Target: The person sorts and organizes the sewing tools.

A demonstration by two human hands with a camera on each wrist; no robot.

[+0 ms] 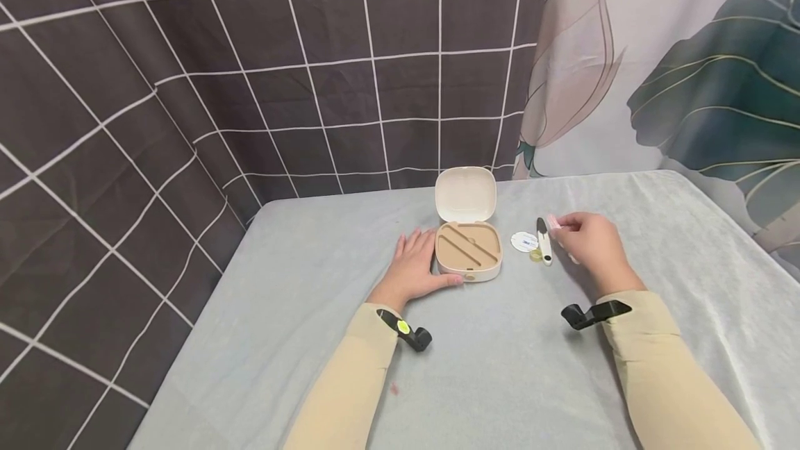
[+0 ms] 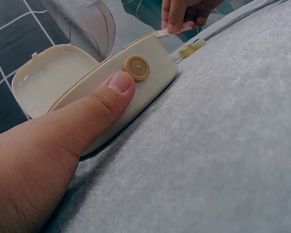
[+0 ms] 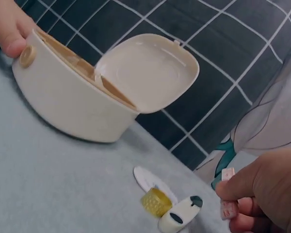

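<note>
A cream sewing box stands on the cloth with its lid raised. Inside lies a tan tray with slots. Along the box's left side rests my left hand, fingers spread and fairly straight, its thumb on the front beside a button-shaped latch. To the right of the box, my right hand pinches a whitish strip with pink markings between thumb and fingers. Just left of that hand lie white thread snips, a yellow thimble and a white round disc.
A pale grey cloth covers the table. Behind it hangs a dark gridded curtain, with a leaf-patterned one at the right. Each sleeve carries a black wrist mount.
</note>
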